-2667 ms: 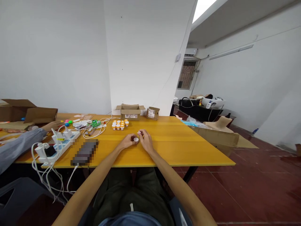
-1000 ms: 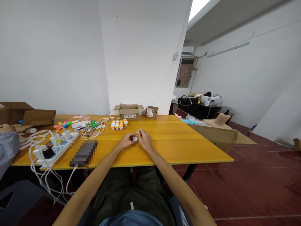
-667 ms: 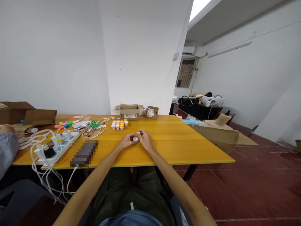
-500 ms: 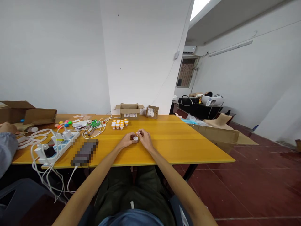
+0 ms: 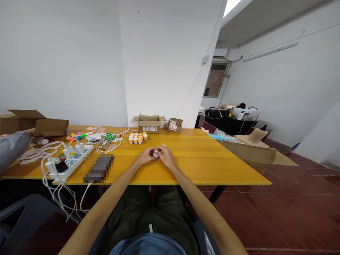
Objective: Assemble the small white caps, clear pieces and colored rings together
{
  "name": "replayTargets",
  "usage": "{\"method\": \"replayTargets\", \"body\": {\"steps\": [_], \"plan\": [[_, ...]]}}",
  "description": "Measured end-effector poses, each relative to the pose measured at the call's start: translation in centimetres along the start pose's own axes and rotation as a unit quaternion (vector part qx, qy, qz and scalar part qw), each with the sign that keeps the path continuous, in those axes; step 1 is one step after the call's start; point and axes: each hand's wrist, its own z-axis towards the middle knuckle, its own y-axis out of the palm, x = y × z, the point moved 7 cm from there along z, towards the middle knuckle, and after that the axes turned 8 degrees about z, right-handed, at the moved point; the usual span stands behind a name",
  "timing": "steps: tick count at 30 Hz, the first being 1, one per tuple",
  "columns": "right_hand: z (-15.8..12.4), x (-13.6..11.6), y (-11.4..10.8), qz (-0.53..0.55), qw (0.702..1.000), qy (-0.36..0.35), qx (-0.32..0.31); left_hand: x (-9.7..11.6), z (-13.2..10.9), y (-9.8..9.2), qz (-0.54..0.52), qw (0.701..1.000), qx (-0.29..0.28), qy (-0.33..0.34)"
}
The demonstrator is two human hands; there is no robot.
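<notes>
Over the middle of the table, my left hand (image 5: 147,156) curls its fingers around a small white round piece (image 5: 155,153), which looks like a little cup or lid. The fingers of my right hand (image 5: 165,156) are closed on the same piece from the other side. Much of it is hidden by the fingers, so its exact kind is unclear. Just beyond my right hand lies a small tan disc (image 5: 164,145). Farther back on the left, several small white-and-orange containers (image 5: 136,139) stand close together.
An open carton (image 5: 149,129) and a smaller box (image 5: 174,125) stand at the wall. To the left are a power strip (image 5: 75,163) with tangled cables, a blurred dark device (image 5: 98,169), and coloured balls (image 5: 79,137). A co-worker's sleeve (image 5: 13,147) reaches in there.
My hands have come together at the white piece, which was apart from my right fingers before. The tan disc now shows on the table. The co-worker's arm has reached farther toward the left carton.
</notes>
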Motion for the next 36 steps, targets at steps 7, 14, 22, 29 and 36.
{"method": "replayTargets", "body": {"steps": [7, 14, 22, 29, 36], "plan": [[0.0, 0.2, 0.1, -0.014, 1.000, -0.009, 0.000, 0.5, -0.2, -0.1, 0.004, 1.000, 0.006, -0.001], [0.0, 0.1, 0.2, -0.012, 1.000, -0.003, -0.015, 0.9, -0.4, 0.1, 0.000, 1.000, -0.003, -0.008], [-0.1, -0.7, 0.2, 0.004, 1.000, -0.015, -0.020, 0.8, -0.4, 0.1, -0.004, 1.000, -0.006, -0.008], [-0.1, -0.9, 0.2, 0.022, 0.999, -0.026, -0.030, 0.7, -0.5, 0.0, -0.010, 1.000, -0.012, -0.003], [0.0, -0.3, 0.4, 0.047, 0.997, -0.030, -0.052, 0.3, -0.3, 0.0, -0.019, 1.000, -0.010, -0.003]]}}
